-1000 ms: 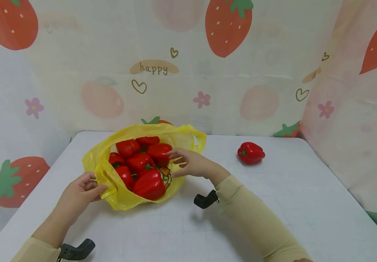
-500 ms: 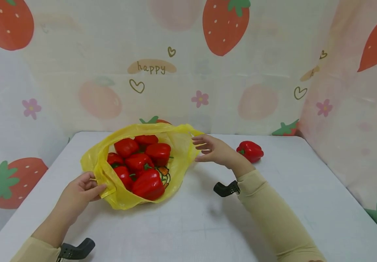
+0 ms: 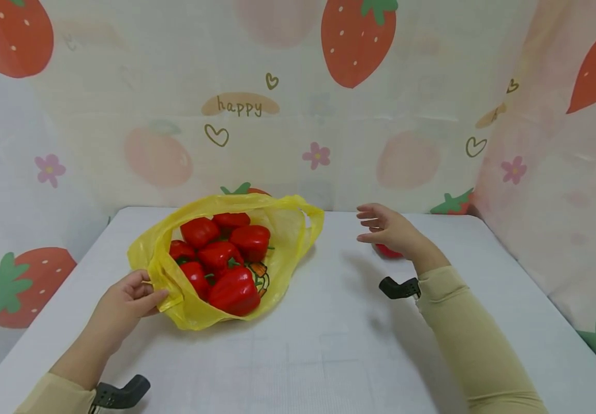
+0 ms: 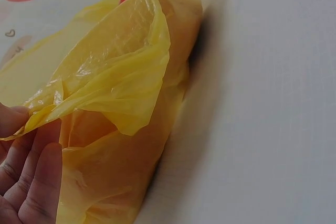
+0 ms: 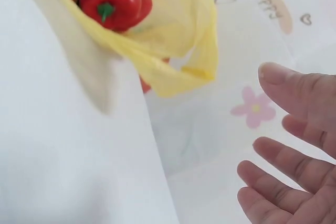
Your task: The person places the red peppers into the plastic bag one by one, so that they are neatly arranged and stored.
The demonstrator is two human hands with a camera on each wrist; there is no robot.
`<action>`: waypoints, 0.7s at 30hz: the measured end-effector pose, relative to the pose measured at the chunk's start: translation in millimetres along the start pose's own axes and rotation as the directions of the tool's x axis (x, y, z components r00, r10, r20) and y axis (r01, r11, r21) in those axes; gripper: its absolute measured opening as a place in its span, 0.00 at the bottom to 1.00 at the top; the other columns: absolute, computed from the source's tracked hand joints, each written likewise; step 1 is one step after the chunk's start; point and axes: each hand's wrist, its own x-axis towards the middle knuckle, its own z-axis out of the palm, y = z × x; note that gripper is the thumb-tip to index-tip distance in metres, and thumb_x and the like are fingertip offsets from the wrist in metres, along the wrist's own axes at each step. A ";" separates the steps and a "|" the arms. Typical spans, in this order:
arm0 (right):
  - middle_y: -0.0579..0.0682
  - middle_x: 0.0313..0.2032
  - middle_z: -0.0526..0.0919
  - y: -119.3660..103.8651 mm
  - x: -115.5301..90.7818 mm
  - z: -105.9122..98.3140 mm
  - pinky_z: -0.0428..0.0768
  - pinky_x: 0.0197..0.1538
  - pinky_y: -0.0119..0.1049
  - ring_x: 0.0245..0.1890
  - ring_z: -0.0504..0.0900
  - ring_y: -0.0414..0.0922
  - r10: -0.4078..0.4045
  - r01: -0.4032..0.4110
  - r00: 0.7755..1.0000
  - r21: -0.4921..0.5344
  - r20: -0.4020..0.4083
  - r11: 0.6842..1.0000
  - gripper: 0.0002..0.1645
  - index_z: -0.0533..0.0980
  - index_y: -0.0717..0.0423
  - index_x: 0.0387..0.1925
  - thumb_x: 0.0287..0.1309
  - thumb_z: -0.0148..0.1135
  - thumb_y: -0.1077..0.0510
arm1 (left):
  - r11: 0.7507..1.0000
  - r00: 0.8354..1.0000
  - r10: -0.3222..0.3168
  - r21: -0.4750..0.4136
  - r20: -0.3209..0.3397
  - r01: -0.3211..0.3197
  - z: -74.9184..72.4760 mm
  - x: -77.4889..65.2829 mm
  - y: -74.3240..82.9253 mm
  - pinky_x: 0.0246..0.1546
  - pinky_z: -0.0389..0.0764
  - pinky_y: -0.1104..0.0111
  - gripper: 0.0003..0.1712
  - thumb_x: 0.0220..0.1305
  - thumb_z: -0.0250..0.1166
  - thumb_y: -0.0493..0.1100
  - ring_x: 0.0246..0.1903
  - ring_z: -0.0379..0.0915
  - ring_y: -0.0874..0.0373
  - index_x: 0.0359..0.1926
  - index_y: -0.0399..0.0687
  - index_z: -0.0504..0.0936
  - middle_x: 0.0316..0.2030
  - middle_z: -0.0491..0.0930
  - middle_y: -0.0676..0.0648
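A yellow plastic bag lies on the table with its mouth facing the front, and several red bell peppers are inside. My left hand pinches the bag's left rim between thumb and fingers; the left wrist view shows the folded yellow film at the thumb. My right hand is in the air right of the bag, holding nothing, its fingers spread apart in the right wrist view. Behind and below it in the head view, one more red bell pepper lies on the table, mostly hidden by the hand.
The white table reaches back to a wall sheet printed with strawberries, hearts and flowers. Similar sheets hang along both sides. Each wrist carries a black camera mount. A looped handle stands up at the bag's right end.
My right hand has withdrawn from the bag's mouth and travelled right, now partly covering the lone bell pepper. My left hand keeps its hold on the bag's rim.
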 end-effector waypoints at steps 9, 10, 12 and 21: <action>0.57 0.62 0.64 33.4 -7.1 -30.7 0.68 0.59 0.50 0.62 0.63 0.55 0.086 -0.089 0.994 -0.047 -0.064 0.995 0.38 0.58 0.53 0.65 0.54 0.63 0.55 | 1.000 1.000 -0.016 0.015 -0.003 0.016 1.4 -0.3 1.7 0.38 0.80 0.70 0.29 0.58 0.61 0.55 0.36 0.77 0.59 0.53 0.42 0.67 0.38 0.80 0.44; 0.57 0.62 0.64 36.9 -8.1 -33.8 0.69 0.58 0.51 0.62 0.63 0.56 0.094 -0.097 0.993 -0.046 -0.071 0.994 0.38 0.57 0.54 0.65 0.55 0.62 0.56 | 1.000 1.000 -0.016 0.017 -0.005 0.016 1.5 -0.4 1.5 0.38 0.80 0.71 0.29 0.58 0.61 0.55 0.36 0.76 0.59 0.53 0.42 0.67 0.38 0.80 0.44; 0.58 0.62 0.63 43.5 -10.1 -39.1 0.69 0.58 0.51 0.62 0.62 0.56 0.119 -0.124 0.989 -0.053 -0.085 0.991 0.38 0.56 0.54 0.65 0.56 0.61 0.57 | 1.000 1.000 -0.017 0.018 -0.007 0.017 1.5 -0.4 1.2 0.38 0.80 0.71 0.29 0.58 0.61 0.55 0.36 0.76 0.59 0.53 0.42 0.67 0.38 0.80 0.44; 0.58 0.66 0.58 65.7 -15.4 -50.1 0.65 0.60 0.54 0.66 0.54 0.58 0.180 -0.189 0.979 -0.097 -0.093 0.977 0.43 0.51 0.55 0.68 0.56 0.61 0.55 | 1.000 1.000 -0.001 0.009 -0.009 0.001 1.4 0.3 -1.1 0.37 0.80 0.71 0.28 0.58 0.61 0.55 0.35 0.77 0.61 0.52 0.42 0.67 0.37 0.80 0.45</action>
